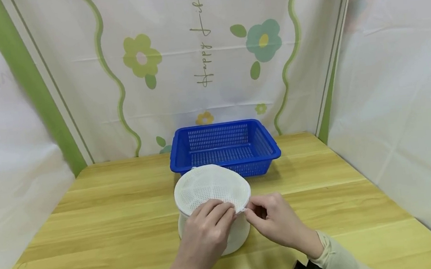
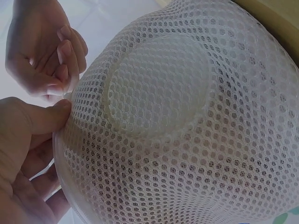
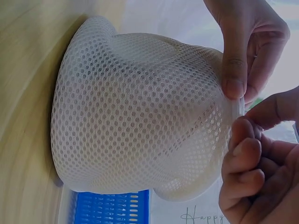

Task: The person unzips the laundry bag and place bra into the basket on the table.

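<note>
A white mesh laundry bag (image 1: 209, 185) stands on the table (image 1: 111, 233) directly before the person, between and just beyond the two hands. The left hand (image 1: 204, 232) grips the near right stretch of its rim, thumb on one side and fingers on the other. Just beside it, the right hand (image 1: 277, 220) pinches a small white tab (image 1: 243, 210) at that same edge, with its other fingers curled in; the tab is too small to make out fully.

The bag is roughly drum-shaped, its soft walls bulging and denting, with round holes all over the netting and a smooth, narrow white band along the rim. Its top is oval and slopes toward the hands. In the left wrist view a pale round outline (image 2: 159, 88) shows at the mesh; what it belongs to cannot be told.

Close behind the bag sits a blue plastic basket (image 1: 258, 167), rectangular, with slotted walls and a slotted floor. The bag hides part of its front left side, and the left hand covers part of the bag's near side. The tabletop has yellowish wood grain. Behind it hangs a pale cloth (image 1: 176, 99) printed with flowers, wavy green lines and "Happy Life".
</note>
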`<state>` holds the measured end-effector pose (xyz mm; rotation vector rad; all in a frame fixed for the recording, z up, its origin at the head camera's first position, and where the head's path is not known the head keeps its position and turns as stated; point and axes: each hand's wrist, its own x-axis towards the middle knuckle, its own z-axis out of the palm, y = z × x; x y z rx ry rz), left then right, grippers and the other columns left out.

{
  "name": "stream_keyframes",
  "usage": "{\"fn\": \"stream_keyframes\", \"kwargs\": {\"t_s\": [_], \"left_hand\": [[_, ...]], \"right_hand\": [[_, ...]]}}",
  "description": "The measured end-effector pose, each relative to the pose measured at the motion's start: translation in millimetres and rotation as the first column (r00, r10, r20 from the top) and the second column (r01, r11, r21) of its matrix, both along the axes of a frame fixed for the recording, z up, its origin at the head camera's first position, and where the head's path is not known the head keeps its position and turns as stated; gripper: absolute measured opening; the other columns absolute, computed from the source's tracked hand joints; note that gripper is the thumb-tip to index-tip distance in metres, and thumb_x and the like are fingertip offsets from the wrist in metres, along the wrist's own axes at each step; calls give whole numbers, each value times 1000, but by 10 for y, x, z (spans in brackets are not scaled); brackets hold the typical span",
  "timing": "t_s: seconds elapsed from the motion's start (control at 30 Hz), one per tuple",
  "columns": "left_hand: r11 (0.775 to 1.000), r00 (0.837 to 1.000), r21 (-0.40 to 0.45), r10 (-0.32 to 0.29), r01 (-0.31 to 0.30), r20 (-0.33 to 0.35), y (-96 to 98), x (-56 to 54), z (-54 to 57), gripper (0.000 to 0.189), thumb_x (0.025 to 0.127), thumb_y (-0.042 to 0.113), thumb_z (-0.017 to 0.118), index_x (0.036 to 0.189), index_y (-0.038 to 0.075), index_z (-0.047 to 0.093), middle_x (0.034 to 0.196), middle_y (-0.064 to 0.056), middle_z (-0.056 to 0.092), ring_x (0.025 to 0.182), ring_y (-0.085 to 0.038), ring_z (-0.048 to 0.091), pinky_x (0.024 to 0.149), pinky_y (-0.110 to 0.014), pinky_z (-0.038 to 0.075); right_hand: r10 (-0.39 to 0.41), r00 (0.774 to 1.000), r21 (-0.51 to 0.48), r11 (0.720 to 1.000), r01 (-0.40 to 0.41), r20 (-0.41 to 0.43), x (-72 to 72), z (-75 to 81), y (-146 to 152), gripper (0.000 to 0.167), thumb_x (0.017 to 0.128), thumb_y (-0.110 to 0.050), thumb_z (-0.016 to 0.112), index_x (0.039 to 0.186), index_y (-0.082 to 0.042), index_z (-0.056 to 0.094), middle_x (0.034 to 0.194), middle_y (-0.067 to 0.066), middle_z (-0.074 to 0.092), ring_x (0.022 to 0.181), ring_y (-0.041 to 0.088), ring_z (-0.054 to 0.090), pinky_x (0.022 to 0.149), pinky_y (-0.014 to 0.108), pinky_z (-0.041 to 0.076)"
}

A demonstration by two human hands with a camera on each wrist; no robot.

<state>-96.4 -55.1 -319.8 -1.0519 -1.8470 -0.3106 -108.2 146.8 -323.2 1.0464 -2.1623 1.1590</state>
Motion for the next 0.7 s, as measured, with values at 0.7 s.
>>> {"fn": "stream_keyframes", "kwargs": {"t_s": [0.7], "left_hand": [[1000,999,0,11,-11,32,17,13,-8,20,98,10,55,92,4,73,95,-4,69,89,-19,63,79,-32,55]], "right_hand": [[111,994,15,994,-111,1,21,-33,-29,22,87,6,65,78,-14,63,66,-12,51,54,-3,43,43,10,36]]}}
